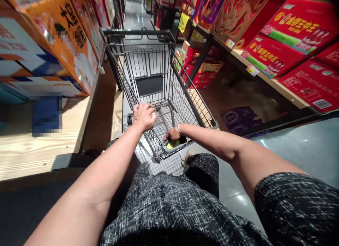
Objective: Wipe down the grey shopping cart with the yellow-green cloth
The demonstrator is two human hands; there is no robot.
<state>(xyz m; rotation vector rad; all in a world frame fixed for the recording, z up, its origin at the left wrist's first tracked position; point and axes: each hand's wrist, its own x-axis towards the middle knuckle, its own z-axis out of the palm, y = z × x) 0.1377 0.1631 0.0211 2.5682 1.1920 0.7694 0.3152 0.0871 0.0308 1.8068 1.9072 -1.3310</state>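
A dark wire shopping cart (185,84) stands before me, its basket showing no goods apart from a small yellow-green thing (172,145) by the near rim. My left hand (144,116) is closed over the cart's left near edge, knuckles up. Lower and to the right, my right hand (172,133), with a bracelet (179,129) at the wrist, reaches down at the near end of the cart. Its fingers curl beside the yellow-green thing; what they grip is partly hidden.
Orange cartons (57,34) fill the left wooden shelf (31,152), close to the cart. Red boxes (280,55) line the right shelf, with purple packages (242,119) below. More red boxes (202,76) sit low beside the cart. A tiled aisle (135,13) runs ahead.
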